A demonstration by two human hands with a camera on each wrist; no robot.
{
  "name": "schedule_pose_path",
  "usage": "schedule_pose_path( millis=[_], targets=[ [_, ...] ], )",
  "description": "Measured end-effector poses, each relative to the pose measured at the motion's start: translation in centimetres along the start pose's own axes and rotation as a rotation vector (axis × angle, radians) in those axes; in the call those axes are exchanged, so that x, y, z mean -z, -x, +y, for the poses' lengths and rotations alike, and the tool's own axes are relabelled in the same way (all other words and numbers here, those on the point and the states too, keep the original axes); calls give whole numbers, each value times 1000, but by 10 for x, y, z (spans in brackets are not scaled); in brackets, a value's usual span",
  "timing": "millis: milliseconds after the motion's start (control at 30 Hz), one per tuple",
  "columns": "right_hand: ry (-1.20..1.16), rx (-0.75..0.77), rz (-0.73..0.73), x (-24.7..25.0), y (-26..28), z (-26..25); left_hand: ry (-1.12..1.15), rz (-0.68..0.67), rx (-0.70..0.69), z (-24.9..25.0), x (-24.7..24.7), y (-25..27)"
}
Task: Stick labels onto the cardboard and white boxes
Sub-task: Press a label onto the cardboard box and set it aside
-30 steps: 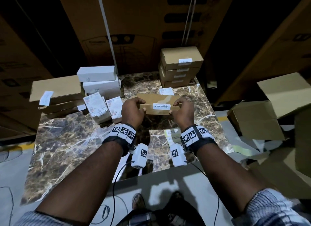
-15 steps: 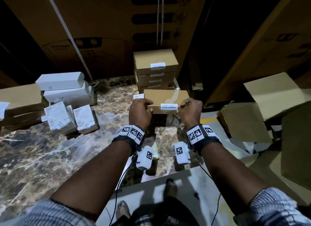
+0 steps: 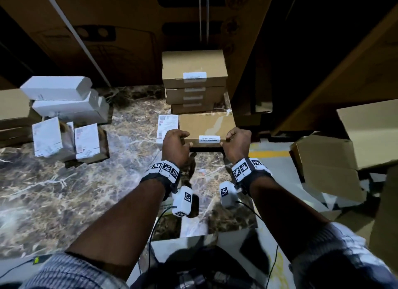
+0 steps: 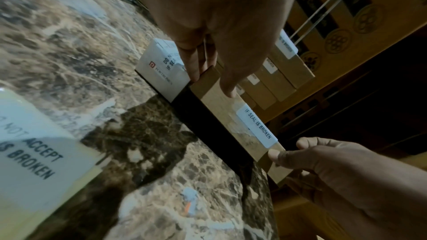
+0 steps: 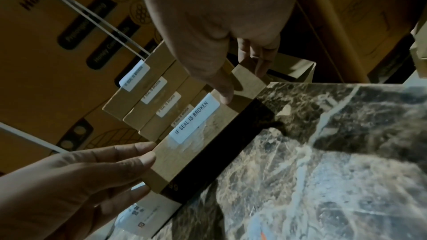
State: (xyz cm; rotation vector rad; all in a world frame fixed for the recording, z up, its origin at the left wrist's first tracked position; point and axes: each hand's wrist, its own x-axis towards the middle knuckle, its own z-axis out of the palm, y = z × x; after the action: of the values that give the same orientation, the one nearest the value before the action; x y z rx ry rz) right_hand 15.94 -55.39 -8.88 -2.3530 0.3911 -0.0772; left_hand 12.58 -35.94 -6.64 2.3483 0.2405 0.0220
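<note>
Both hands, left hand point(image 3: 175, 143) and right hand point(image 3: 237, 141), grip the labelled cardboard box point(image 3: 206, 125) by its ends; next it likely joins the far stack point(image 3: 193, 82).

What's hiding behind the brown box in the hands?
Behind the held brown box stands a stack of brown boxes, each with a white label. The held box covers the bottom of the stack, so its lowest part cannot be seen.
</note>
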Motion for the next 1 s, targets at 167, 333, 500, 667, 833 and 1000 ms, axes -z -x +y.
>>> schedule_pose_path(
  millis=[167,333,500,667,833,1000],
  targets=[
    [20,34,-50,-19,1,-8,-10,47,50,-15,8,-6],
    [-22,48,-55,-27,0,-20,-16,69,88,-17,13,-15],
    [-51,54,-85,-28,-4,-23,-80,31,80,-17,14,-19],
    [-51,36,-80,-34,-8,-18,-143,-22,85,-18,8,-23],
    [-34,32,-80,-39,-13,-18,-148,-100,113,-13,5,-30],
    [-41,39,-110,-38,-12,-22,-121,-117,117,-11,6,-31]
  ],
)
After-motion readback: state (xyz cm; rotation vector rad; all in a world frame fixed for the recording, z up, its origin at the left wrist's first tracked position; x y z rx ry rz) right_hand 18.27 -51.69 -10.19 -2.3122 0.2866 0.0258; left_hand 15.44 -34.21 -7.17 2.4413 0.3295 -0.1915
